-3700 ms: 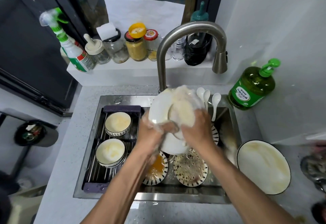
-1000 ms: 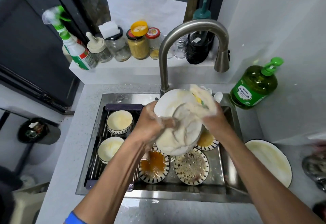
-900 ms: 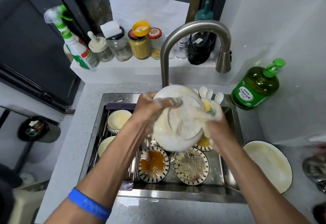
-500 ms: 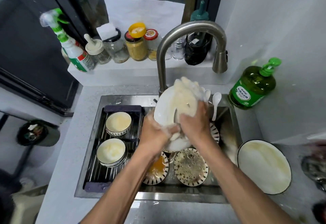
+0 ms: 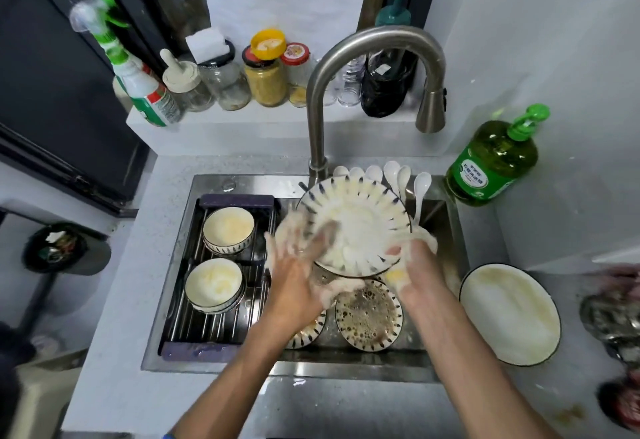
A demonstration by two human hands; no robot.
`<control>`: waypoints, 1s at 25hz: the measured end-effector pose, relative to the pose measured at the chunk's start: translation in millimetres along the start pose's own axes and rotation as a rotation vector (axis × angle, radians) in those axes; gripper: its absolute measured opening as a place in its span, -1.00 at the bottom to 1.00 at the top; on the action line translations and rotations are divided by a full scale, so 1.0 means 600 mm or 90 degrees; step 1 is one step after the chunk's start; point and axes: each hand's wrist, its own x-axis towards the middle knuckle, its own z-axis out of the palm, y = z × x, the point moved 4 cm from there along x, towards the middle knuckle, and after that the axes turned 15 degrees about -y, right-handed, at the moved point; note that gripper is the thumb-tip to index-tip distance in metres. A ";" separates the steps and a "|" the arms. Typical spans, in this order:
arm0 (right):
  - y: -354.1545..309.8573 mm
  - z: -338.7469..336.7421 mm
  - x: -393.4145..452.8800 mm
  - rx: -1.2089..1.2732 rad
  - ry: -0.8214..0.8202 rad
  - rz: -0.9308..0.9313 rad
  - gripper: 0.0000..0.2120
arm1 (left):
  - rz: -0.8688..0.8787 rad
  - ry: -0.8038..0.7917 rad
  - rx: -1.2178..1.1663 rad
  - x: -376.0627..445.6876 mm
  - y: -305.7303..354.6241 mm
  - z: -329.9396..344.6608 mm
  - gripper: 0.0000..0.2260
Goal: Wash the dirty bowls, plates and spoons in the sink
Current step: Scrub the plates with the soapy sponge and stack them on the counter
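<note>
Held plate: a striped-rim plate [image 5: 356, 217], covered in suds, is tilted up over the sink [image 5: 446, 238] below the faucet [image 5: 349, 58].
Left hand: the left hand [image 5: 301, 262] is soapy, its fingers spread against the plate's lower left face and rim; the fingers are motion-blurred.
Right hand: the right hand [image 5: 412, 265] grips the plate's lower right edge, with a foamy sponge [image 5: 424, 239] bunched at its fingers.
Sink floor: a dirty plate [image 5: 369, 314] with brown residue lies flat beneath the hands; another striped plate [image 5: 308, 329] shows partly under the left wrist.
Rack: a drain rack [image 5: 214, 328] fills the sink's left part and carries two soapy bowls, the far bowl [image 5: 228, 229] and the near bowl [image 5: 213, 284].
Spoons: white spoons [image 5: 403, 179] lean at the sink's back edge, just behind the held plate.
Desk: on the desk [image 5: 114, 352], right of the sink, lies a large soapy white plate [image 5: 509, 314]; a green soap bottle [image 5: 491, 158] stands behind it.
</note>
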 end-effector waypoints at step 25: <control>-0.014 -0.274 -0.119 -0.670 0.263 -0.250 -0.70 | -0.286 -0.270 -0.340 0.125 0.131 0.413 -0.66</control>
